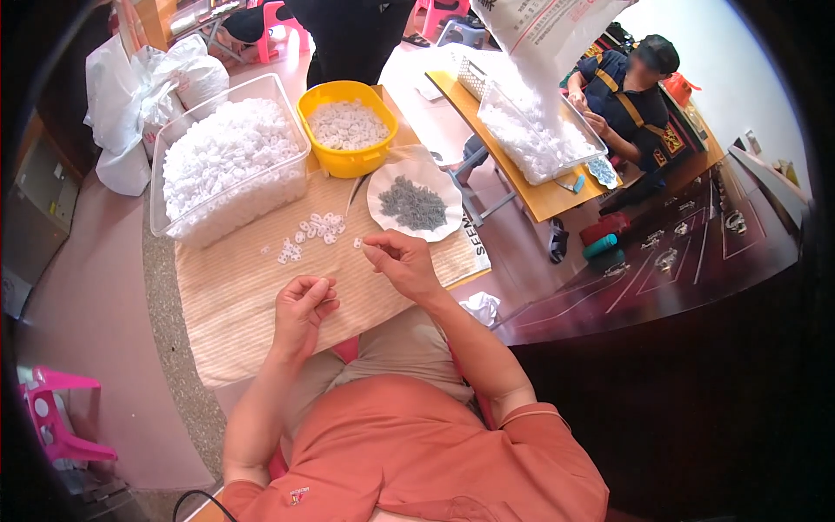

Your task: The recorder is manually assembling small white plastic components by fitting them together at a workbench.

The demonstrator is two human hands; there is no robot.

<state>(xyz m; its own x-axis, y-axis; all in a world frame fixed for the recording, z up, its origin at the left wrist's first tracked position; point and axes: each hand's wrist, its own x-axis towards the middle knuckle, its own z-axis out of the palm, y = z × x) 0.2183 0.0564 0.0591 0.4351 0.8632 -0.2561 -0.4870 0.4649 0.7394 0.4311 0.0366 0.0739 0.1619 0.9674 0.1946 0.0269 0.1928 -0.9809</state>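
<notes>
My right hand (405,266) is closed in a pinch above the cloth, with a small white plastic piece (357,244) at its fingertips. Lower and to the left, my left hand (303,311) has its thumb and fingers curled together; whatever they hold is too small to make out. Just beyond my hands, several flat white plastic pieces with holes (321,228) lie loose on the striped cloth (235,304). A scalloped white dish (380,184) with a heap of small grey parts (412,204) stands to the right, and tweezers (354,195) lie beside it.
A clear plastic bin (230,217) heaped with white pieces stands far left, next to a yellow tub (348,162) of similar pieces. Another person (628,100) sits at a second table (548,198), by a bin (539,148) under a tilted sack (552,35). A pink stool (65,418) stands left.
</notes>
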